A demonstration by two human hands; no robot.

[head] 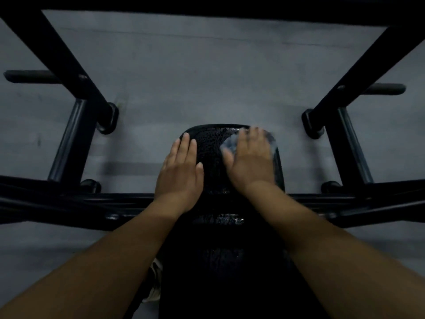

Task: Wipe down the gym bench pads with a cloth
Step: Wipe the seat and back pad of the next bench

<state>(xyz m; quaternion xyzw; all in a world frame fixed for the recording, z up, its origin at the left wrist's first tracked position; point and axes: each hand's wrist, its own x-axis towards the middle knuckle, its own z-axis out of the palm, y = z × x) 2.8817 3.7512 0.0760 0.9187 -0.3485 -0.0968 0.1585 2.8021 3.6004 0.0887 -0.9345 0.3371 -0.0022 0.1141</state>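
Observation:
A black bench pad (212, 148) runs from the bottom of the view up to a rounded far end, its surface wet and beaded with drops. My left hand (181, 171) rests flat on the pad's left edge with straight fingers. My right hand (250, 157) lies flat on a pale grey cloth (230, 142) at the pad's far right corner and presses it onto the pad. That hand and the cloth are motion-blurred. Most of the cloth is hidden under the palm.
Black steel frame bars (76, 74) slant up on both sides, with a horizontal crossbar (80, 203) passing under the pad. Weight pegs (30, 76) stick out left and right. Grey floor (207, 77) lies beyond. A beige object (155, 286) shows beside the pad at lower left.

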